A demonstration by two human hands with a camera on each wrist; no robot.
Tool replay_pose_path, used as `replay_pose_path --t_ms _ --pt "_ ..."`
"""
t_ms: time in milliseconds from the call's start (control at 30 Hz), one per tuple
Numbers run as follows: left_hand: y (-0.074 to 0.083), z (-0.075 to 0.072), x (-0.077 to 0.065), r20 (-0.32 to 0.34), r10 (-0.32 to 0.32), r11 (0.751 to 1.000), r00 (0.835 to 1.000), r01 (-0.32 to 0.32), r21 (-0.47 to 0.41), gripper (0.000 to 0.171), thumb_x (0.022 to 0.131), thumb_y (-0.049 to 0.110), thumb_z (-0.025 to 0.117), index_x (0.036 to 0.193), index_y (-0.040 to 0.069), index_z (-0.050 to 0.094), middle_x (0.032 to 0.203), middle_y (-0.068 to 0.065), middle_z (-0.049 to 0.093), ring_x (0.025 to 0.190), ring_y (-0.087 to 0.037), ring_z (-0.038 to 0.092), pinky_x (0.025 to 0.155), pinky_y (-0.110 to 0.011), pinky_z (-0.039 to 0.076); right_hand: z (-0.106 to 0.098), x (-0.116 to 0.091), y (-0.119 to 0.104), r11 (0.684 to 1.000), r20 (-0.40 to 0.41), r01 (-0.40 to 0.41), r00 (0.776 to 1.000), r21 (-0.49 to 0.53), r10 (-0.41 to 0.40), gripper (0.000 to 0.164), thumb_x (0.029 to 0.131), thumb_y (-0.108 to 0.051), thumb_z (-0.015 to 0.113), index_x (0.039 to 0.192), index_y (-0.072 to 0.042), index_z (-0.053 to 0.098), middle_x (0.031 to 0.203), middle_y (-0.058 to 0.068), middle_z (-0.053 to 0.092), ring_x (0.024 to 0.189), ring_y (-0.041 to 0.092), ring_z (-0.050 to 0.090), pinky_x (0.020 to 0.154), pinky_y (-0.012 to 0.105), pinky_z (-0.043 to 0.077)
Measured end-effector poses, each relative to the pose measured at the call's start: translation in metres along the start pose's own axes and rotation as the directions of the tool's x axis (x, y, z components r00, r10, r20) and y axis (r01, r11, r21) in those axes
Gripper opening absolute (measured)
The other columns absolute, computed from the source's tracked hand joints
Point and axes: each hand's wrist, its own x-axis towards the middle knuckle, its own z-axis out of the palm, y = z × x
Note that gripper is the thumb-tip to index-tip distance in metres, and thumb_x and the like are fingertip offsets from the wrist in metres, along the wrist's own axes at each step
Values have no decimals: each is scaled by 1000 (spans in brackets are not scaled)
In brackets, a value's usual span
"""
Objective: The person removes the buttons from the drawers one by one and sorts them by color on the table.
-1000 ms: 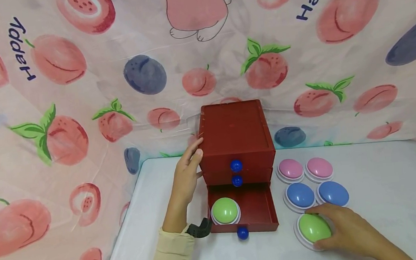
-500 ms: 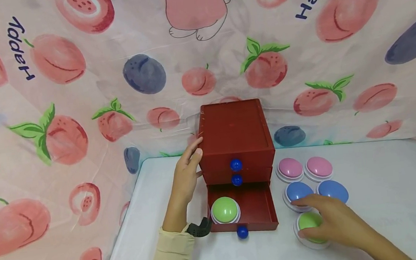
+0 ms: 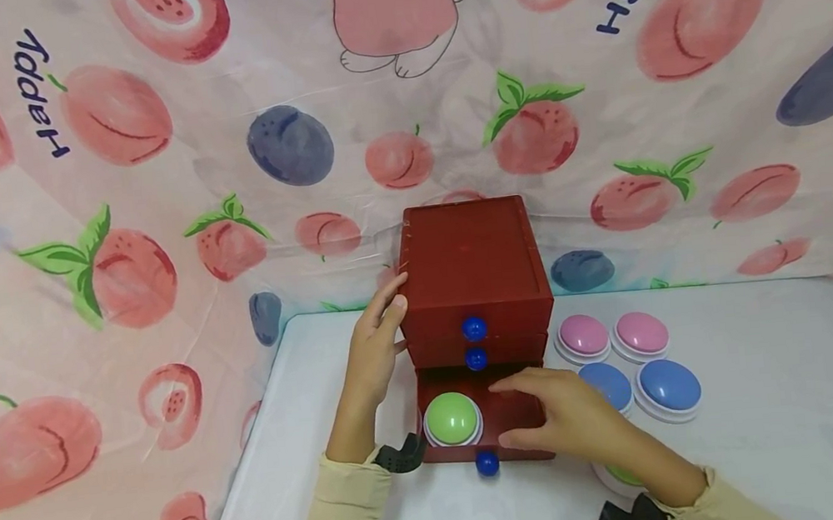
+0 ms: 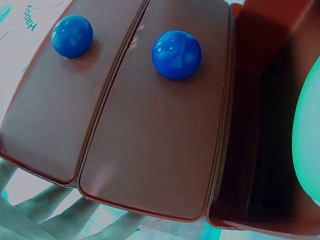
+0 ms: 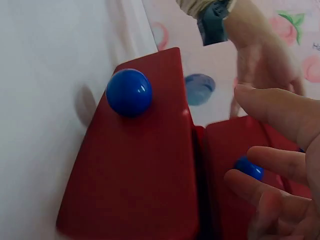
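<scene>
A dark red drawer cabinet (image 3: pixel 470 255) with blue knobs stands at the table's back, its lowest drawer (image 3: pixel 435 456) pulled out. Inside that drawer, on the left, sits a green dome button with a white base (image 3: pixel 452 419). My left hand (image 3: pixel 371 352) rests against the cabinet's left side, fingers extended; the left wrist view shows its fingers (image 4: pixel 75 215) beside the drawer fronts. Above the drawer's right part is my right hand (image 3: pixel 574 412), thumb and fingers apart with nothing between them. A second green button (image 3: pixel 622 476) lies on the table, mostly hidden under the right forearm.
Two pink buttons (image 3: pixel 642 334) and two blue buttons (image 3: pixel 670 386) stand on the white table right of the cabinet; the right hand partly covers one blue one. A fruit-printed cloth (image 3: pixel 344 133) hangs behind. Each wrist carries a black strap (image 3: pixel 400 454).
My right hand has left the green button on the table and moved left over the pulled-out drawer. The left hand stays against the cabinet.
</scene>
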Motion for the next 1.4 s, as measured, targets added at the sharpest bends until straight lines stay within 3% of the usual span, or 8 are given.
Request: replay_pose_path --t_ms 333,800,1067,1400 --pt "2 0 -1 3 7 1000 1000 -7 -7 41 94 46 48 135 37 48 139 8 43 120 -24 51 85 -58 48 32 31 -8 997 -5 68 998 46 -68 57 71 -56 73 120 -28 63 113 -7 66 103 13 62 85 37 53" --pt "1 0 0 3 -1 1000 1000 1 13 41 94 48 47 134 37 48 140 8 42 122 -24 49 86 -58 47 62 53 -16 1000 46 27 999 -6 -26 65 66 -58 76 121 -28 62 107 -9 67 92 11 59 71 31 52" --pt "2 1 -1 0 -1 1000 1000 1 4 42 94 48 48 134 37 48 139 8 42 121 -25 50 86 -60 46 69 59 -13 1000 73 7 997 -29 -5 62 63 -45 84 118 -28 63 106 -7 66 90 13 60 68 34 53" --pt "3 1 -2 -3 -4 1000 1000 4 -1 41 94 47 49 134 37 48 140 8 42 122 -25 49 87 -60 46 70 61 -17 998 66 -13 998 -67 18 58 60 -46 85 111 -26 66 98 -7 66 81 13 60 62 33 52"
